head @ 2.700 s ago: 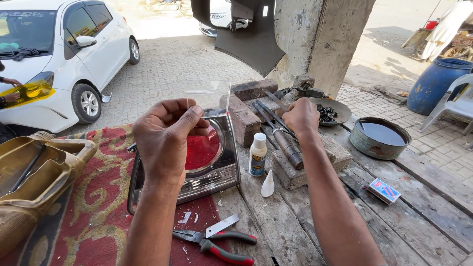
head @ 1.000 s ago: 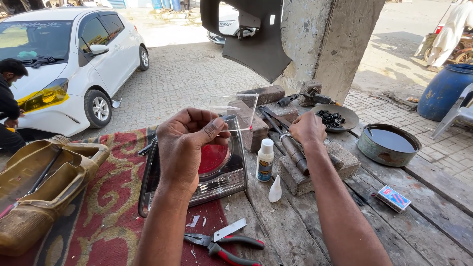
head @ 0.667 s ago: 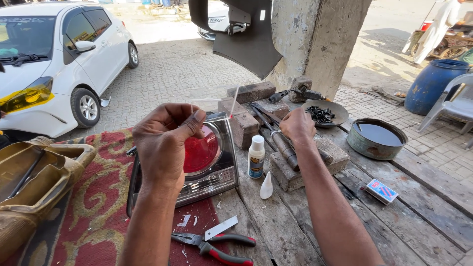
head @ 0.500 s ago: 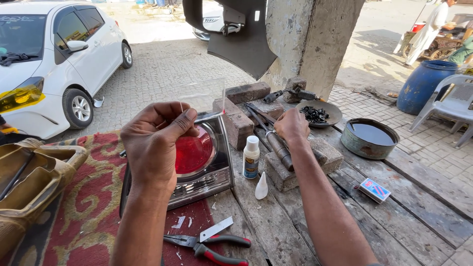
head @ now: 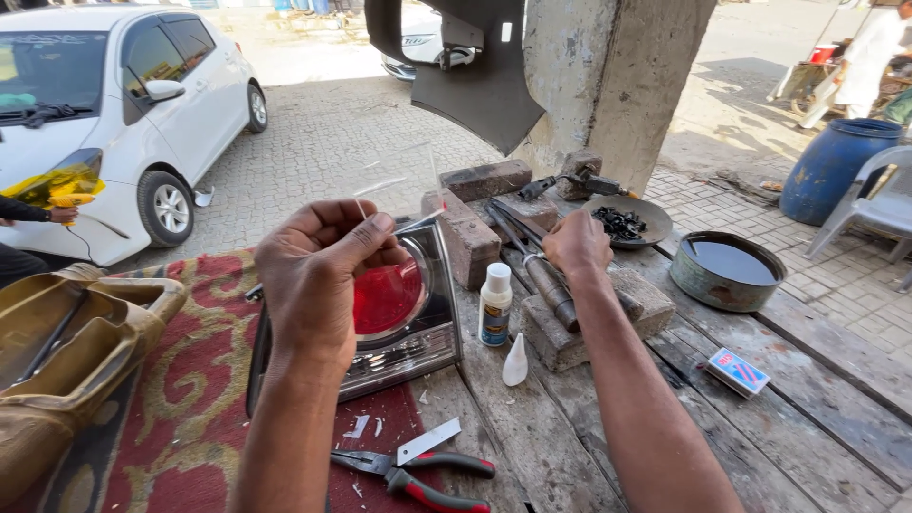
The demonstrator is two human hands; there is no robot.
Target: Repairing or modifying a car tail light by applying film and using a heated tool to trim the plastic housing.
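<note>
My left hand (head: 318,275) is raised over the workbench and pinches a thin clear plastic piece (head: 399,185) between thumb and fingers. Right under it lies a car tail light (head: 418,332) with a round red lens. My right hand (head: 577,245) reaches forward with its fingers curled down on a long metal tool (head: 546,280) that lies across a brick (head: 579,328). A small white bottle (head: 495,304) stands between the lamp and the brick, and its cone-shaped cap (head: 515,361) lies beside it.
Red-handled pliers (head: 418,467) lie on a red patterned rug (head: 180,399). To the right are a dish of black bits (head: 622,220), a metal bowl of dark liquid (head: 727,271) and a matchbox (head: 737,370). A tan car part (head: 66,361) sits left, near a white car (head: 104,114).
My left hand has sunk a little with the clear piece still pinched. My right hand has stayed on the tool on the brick. The view has shifted slightly.
</note>
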